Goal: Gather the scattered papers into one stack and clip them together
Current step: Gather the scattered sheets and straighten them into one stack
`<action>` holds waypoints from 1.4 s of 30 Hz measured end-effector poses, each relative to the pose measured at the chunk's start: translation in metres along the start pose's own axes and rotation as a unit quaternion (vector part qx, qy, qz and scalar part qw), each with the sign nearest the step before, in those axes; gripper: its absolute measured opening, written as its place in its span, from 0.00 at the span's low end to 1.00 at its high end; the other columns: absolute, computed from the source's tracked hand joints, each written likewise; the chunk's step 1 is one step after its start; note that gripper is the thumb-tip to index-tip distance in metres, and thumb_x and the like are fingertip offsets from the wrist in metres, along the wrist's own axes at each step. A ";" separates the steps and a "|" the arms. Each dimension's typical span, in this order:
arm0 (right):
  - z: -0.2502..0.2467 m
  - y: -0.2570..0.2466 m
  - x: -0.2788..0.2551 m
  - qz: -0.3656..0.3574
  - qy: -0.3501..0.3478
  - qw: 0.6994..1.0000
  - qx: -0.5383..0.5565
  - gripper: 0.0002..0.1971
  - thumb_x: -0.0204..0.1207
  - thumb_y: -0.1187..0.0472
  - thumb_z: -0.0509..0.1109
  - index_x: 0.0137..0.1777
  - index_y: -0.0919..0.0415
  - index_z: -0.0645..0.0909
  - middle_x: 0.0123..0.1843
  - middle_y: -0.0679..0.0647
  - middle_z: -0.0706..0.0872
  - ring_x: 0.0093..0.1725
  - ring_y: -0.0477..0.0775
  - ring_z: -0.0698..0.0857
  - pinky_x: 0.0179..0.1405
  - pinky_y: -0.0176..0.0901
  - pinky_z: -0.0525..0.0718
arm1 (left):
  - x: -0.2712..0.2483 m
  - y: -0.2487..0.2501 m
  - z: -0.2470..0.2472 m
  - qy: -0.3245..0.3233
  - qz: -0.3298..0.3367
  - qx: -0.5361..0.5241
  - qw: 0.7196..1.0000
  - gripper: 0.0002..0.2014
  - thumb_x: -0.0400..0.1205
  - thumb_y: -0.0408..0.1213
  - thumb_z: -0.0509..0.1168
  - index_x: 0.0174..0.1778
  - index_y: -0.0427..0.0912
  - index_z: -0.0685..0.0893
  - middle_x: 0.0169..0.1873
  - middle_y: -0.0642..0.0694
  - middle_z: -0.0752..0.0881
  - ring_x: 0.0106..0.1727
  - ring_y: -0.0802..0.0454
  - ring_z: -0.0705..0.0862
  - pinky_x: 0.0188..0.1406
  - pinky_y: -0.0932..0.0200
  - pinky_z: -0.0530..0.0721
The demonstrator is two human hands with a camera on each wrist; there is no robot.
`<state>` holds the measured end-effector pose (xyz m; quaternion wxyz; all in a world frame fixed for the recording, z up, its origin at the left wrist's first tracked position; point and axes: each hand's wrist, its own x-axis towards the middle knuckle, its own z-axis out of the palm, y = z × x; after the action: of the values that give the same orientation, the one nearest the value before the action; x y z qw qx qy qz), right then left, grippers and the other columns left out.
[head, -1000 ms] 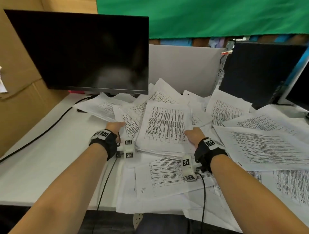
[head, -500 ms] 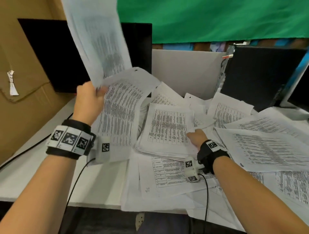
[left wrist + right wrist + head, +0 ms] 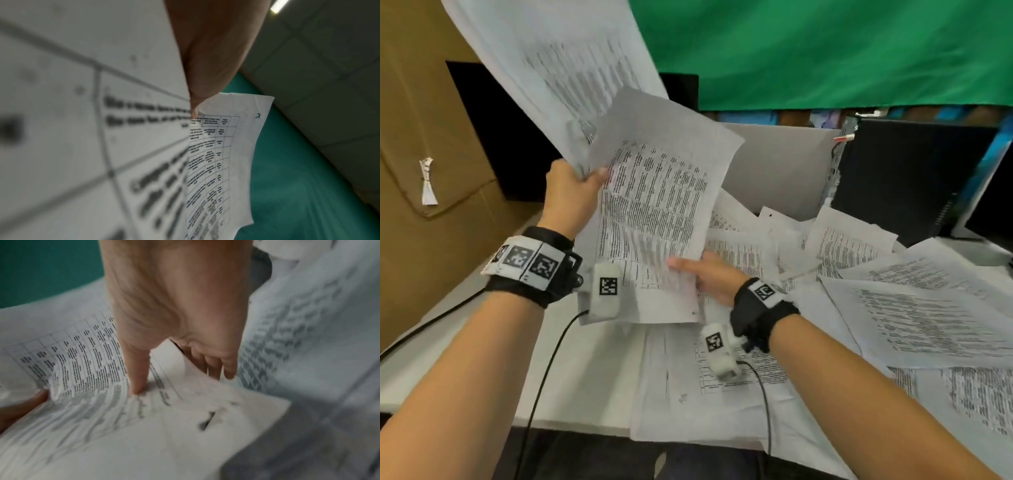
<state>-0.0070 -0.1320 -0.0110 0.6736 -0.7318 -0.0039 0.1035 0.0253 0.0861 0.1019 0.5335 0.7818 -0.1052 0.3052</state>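
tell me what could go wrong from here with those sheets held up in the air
1. The left hand pinches the lifted sheets at one edge only; they fan apart, so one could slip out.
2. The right hand grips the lower edge, already creased in the right wrist view; pulling could crumple or tear it.
3. Loose papers overhang the desk front edge and could slide off.

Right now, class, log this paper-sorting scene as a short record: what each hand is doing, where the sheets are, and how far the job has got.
left hand: left hand raised, its grip pinching the lifted sheets at their left edge
right hand: right hand takes the lifted sheets' lower right edge, thumb on top, fingers beneath
loose papers: loose papers lie scattered and overlapping on the white desk
background: dark monitor behind the raised sheets
clip: none visible
progress: gathering under way; no single stack yet
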 end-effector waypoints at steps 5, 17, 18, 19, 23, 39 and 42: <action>0.004 0.003 0.017 0.006 0.127 0.992 -0.010 0.17 0.82 0.60 0.69 0.68 0.68 0.80 0.61 0.59 0.88 0.59 0.62 0.87 0.64 0.57 0.85 | -0.006 -0.060 -0.028 -0.018 -0.129 0.021 0.991 0.18 0.80 0.36 0.68 0.64 0.31 0.83 0.57 0.34 0.86 0.58 0.39 0.85 0.58 0.47 0.82; -0.103 0.052 -0.004 0.147 0.318 0.930 -0.115 0.17 0.84 0.64 0.62 0.70 0.69 0.77 0.67 0.66 0.83 0.66 0.65 0.84 0.66 0.51 0.83 | -0.007 -0.074 -0.047 0.052 -0.029 0.203 0.977 0.10 0.83 0.30 0.57 0.54 0.31 0.81 0.53 0.29 0.85 0.56 0.32 0.82 0.56 0.44 0.78; -0.099 0.051 -0.007 0.174 0.308 0.919 -0.177 0.17 0.86 0.64 0.57 0.72 0.66 0.76 0.69 0.63 0.83 0.67 0.62 0.83 0.66 0.46 0.80 | -0.004 -0.064 -0.044 0.064 -0.011 0.182 0.981 0.10 0.82 0.30 0.58 0.54 0.31 0.81 0.53 0.31 0.86 0.55 0.34 0.82 0.55 0.47 0.78; -0.101 0.053 -0.005 0.179 0.272 0.894 -0.307 0.18 0.87 0.65 0.54 0.73 0.63 0.76 0.70 0.59 0.82 0.68 0.60 0.82 0.65 0.42 0.78 | 0.000 -0.054 -0.040 0.070 -0.003 0.157 0.985 0.10 0.82 0.31 0.60 0.54 0.32 0.82 0.53 0.33 0.86 0.55 0.38 0.83 0.53 0.49 0.78; -0.107 0.052 0.010 0.144 0.331 0.913 -0.191 0.08 0.80 0.66 0.64 0.56 0.67 0.76 0.51 0.59 0.83 0.52 0.56 0.82 0.49 0.41 0.80 | 0.004 -0.035 -0.017 0.029 -0.043 -0.012 0.999 0.13 0.80 0.35 0.65 0.58 0.35 0.85 0.54 0.39 0.88 0.51 0.49 0.86 0.51 0.50 0.85; -0.086 0.007 -0.019 -0.032 0.208 0.978 0.002 0.19 0.78 0.69 0.72 0.69 0.64 0.80 0.65 0.60 0.86 0.58 0.57 0.87 0.66 0.54 0.82 | -0.037 -0.053 0.097 -0.359 -0.321 -0.102 0.870 0.24 0.87 0.52 0.53 0.64 0.35 0.79 0.60 0.39 0.85 0.58 0.44 0.84 0.66 0.47 0.78; -0.105 0.026 -0.013 0.005 0.277 0.959 -0.062 0.17 0.78 0.67 0.73 0.66 0.65 0.78 0.60 0.56 0.85 0.59 0.56 0.83 0.61 0.48 0.81 | -0.027 -0.091 0.071 -0.313 -0.305 0.130 0.890 0.26 0.84 0.50 0.60 0.72 0.34 0.74 0.68 0.34 0.79 0.68 0.38 0.78 0.71 0.46 0.73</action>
<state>-0.0068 -0.2401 -0.0267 0.6013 -0.7720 0.1799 -0.1001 0.0745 0.0546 -0.0015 0.4332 0.8928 0.0173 -0.1222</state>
